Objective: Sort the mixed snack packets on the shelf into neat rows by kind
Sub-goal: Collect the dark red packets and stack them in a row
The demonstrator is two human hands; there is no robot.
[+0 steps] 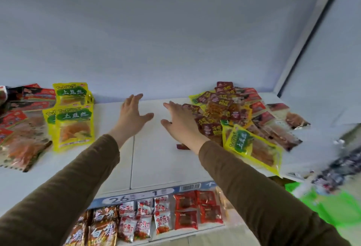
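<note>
On the shelf (156,157), your left hand (130,114) and right hand (179,122) hover flat, fingers spread, holding nothing; the mixed packets (234,116) lie heaped just right of it, light, slippery, crinkly foil: pinch each by its sealed edge

Yellow-green packets (75,126), maroon packets (224,109), white shelf (156,157), brown sleeves (254,187).

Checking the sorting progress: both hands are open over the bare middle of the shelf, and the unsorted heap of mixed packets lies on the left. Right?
Not quite. The head view shows the mixed heap on the right, beside the right hand. Both hands are open, left hand included, over the shelf.
</note>
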